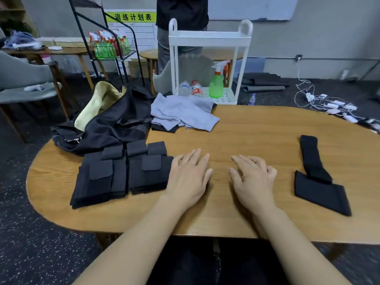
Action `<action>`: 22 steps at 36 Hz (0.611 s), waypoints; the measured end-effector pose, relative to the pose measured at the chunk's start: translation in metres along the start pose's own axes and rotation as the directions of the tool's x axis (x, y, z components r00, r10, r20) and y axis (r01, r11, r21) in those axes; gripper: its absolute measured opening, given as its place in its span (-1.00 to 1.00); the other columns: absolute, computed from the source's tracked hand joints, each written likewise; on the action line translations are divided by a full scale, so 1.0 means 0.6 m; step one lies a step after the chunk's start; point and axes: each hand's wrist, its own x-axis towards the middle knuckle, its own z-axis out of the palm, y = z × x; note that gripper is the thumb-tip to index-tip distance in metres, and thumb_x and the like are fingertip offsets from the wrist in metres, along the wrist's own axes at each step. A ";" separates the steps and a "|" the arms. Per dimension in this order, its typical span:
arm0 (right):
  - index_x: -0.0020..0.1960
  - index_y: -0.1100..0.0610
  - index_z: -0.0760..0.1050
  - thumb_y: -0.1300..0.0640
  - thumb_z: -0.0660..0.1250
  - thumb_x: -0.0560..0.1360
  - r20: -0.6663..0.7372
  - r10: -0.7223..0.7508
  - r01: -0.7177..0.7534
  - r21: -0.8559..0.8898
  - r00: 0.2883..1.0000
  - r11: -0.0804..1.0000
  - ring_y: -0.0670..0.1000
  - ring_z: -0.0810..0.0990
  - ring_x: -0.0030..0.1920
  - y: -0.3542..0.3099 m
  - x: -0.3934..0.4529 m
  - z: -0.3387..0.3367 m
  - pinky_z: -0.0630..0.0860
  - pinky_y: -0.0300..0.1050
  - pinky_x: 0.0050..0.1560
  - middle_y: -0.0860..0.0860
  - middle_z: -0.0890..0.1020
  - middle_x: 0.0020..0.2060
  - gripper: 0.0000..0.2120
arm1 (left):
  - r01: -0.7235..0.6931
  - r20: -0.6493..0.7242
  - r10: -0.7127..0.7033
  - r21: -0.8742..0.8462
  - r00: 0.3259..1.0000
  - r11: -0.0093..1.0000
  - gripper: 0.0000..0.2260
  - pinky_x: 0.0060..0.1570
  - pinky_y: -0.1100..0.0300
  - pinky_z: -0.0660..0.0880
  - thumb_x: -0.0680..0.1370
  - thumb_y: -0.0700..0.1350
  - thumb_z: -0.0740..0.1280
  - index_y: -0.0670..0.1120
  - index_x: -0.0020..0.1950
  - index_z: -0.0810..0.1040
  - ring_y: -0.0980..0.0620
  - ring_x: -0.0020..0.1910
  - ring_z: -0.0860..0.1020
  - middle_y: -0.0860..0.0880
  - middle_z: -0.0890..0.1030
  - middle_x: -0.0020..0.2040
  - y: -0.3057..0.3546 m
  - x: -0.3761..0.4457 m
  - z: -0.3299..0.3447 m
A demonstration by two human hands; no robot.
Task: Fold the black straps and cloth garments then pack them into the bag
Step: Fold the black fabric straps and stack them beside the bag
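A brown wooden desk (257,136) with round ends fills the middle of the room. The left hand (188,177) lies flat on it, fingers (197,156) straight and a little spread, holding nothing. Its edge touches a pile of folded black straps (123,173) on the left side of the desk. The right hand (254,179) rests near it, fingers loose and a bit bent, holding nothing.

One more black strap (316,177) lies by itself on the right side, well apart from the hands. At the far left, a black bag (111,128) sits open, with a pale yellow inside. Just beside it lie crumpled grey clothes (183,112) on top of something black.

Behind the desk stands a white cart (209,38) with a green spray bottle (216,83) and two water bottles (190,89). A person in dark clothes (182,13) stands behind the cart. The floor (41,243) is dark and speckled. White cables (329,103) lie on it at the right.
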 end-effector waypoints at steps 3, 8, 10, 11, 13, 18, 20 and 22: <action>0.38 -0.01 0.47 -0.03 0.21 0.61 0.015 0.126 -0.125 -0.087 0.992 0.988 0.02 0.26 0.41 0.058 -0.005 -0.025 0.08 0.02 0.24 -0.03 0.47 0.39 -0.64 | -0.022 0.067 0.023 -0.007 0.997 1.000 -0.50 0.45 0.04 -0.02 0.68 0.16 -0.17 0.02 0.58 0.14 0.01 0.57 0.08 -0.03 0.14 0.59 0.033 0.020 0.014; 0.41 -0.01 0.42 -0.01 0.15 0.64 -0.036 0.376 -0.376 -0.189 0.926 0.907 0.07 0.18 0.46 0.148 -0.026 -0.063 0.06 0.06 0.29 0.02 0.38 0.45 -0.63 | -0.071 0.122 0.075 -0.039 0.990 0.997 -0.53 0.43 0.06 -0.05 0.69 0.13 -0.07 0.03 0.58 0.13 0.03 0.56 0.08 -0.02 0.12 0.60 0.085 0.044 0.030; 0.41 -0.01 0.42 0.01 0.12 0.64 -0.055 0.435 -0.437 -0.200 0.899 0.877 0.09 0.17 0.46 0.175 -0.035 -0.073 0.07 0.07 0.31 0.04 0.35 0.47 -0.64 | -0.086 0.133 0.091 -0.045 0.987 0.995 -0.54 0.42 0.08 -0.04 0.69 0.13 -0.06 0.04 0.58 0.14 0.03 0.56 0.08 -0.01 0.13 0.60 0.102 0.053 0.036; 0.41 -0.01 0.41 0.02 0.11 0.64 -0.058 0.459 -0.461 -0.198 0.887 0.865 0.10 0.16 0.46 0.187 -0.040 -0.077 0.07 0.08 0.32 0.04 0.33 0.48 -0.64 | -0.092 0.138 0.097 -0.047 0.986 0.995 -0.54 0.42 0.09 -0.04 0.69 0.13 -0.05 0.04 0.57 0.15 0.04 0.56 0.08 -0.01 0.13 0.60 0.110 0.057 0.039; 0.43 -0.02 0.40 0.03 0.09 0.65 -0.058 0.490 -0.491 -0.196 0.870 0.849 0.11 0.16 0.46 0.206 -0.047 -0.082 0.07 0.07 0.34 0.04 0.30 0.49 -0.63 | -0.102 0.145 0.109 -0.056 0.983 0.993 -0.54 0.41 0.10 -0.05 0.69 0.13 -0.05 0.05 0.57 0.15 0.04 0.56 0.09 -0.01 0.13 0.60 0.125 0.065 0.045; 0.46 -0.06 0.33 -0.01 0.03 0.66 0.009 0.488 -0.468 -0.267 0.873 0.842 0.11 0.14 0.47 0.213 -0.054 -0.083 0.11 0.06 0.36 0.01 0.23 0.52 -0.61 | -0.123 0.168 0.134 -0.075 0.977 0.990 -0.54 0.42 0.08 -0.02 0.69 0.12 -0.04 0.05 0.57 0.15 0.04 0.56 0.10 0.00 0.13 0.60 0.150 0.074 0.052; 0.47 -0.08 0.31 -0.03 0.02 0.66 0.042 0.445 -0.416 -0.286 0.894 0.863 0.11 0.15 0.47 0.197 -0.053 -0.080 0.14 0.06 0.35 0.01 0.23 0.52 -0.61 | -0.123 0.181 0.137 -0.089 0.974 0.988 -0.54 0.43 0.07 -0.01 0.69 0.12 -0.05 0.04 0.58 0.14 0.04 0.56 0.09 0.00 0.12 0.60 0.154 0.074 0.052; 0.47 -0.09 0.31 -0.05 0.02 0.66 0.074 0.390 -0.353 -0.299 0.918 0.887 0.10 0.17 0.47 0.172 -0.053 -0.074 0.16 0.05 0.34 0.01 0.24 0.52 -0.60 | -0.117 0.195 0.135 -0.101 0.972 0.988 -0.54 0.44 0.06 0.00 0.69 0.12 -0.06 0.04 0.59 0.12 0.04 0.56 0.08 0.00 0.11 0.60 0.153 0.070 0.051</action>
